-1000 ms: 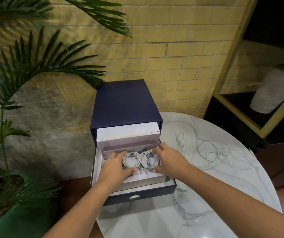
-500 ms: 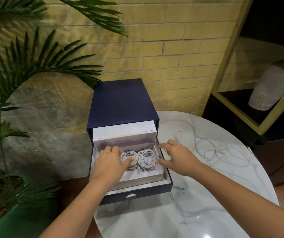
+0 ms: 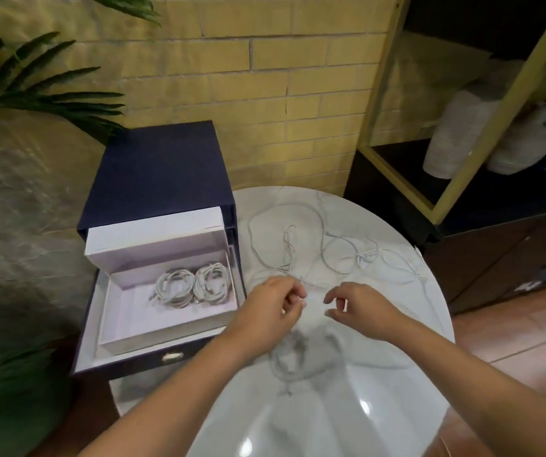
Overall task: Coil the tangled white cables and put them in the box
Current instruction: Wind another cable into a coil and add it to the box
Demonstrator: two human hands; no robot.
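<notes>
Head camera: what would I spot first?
The left hand and right hand reach over the round white table, in the middle of the picture. Just beyond them lies a tangle of white cables. To the left, the blue box is open, with two coils side by side inside.

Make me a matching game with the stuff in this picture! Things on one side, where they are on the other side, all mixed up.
Things:
1. coiled cables
2. tangled cables
3. palm plant
4. white plates

Places:
A. on the dark shelf at the right
B. spread over the marble table
C. inside the white tray of the box
D. by the wall, left of the box

Pairs: 1-C, 2-B, 3-D, 4-A
</notes>
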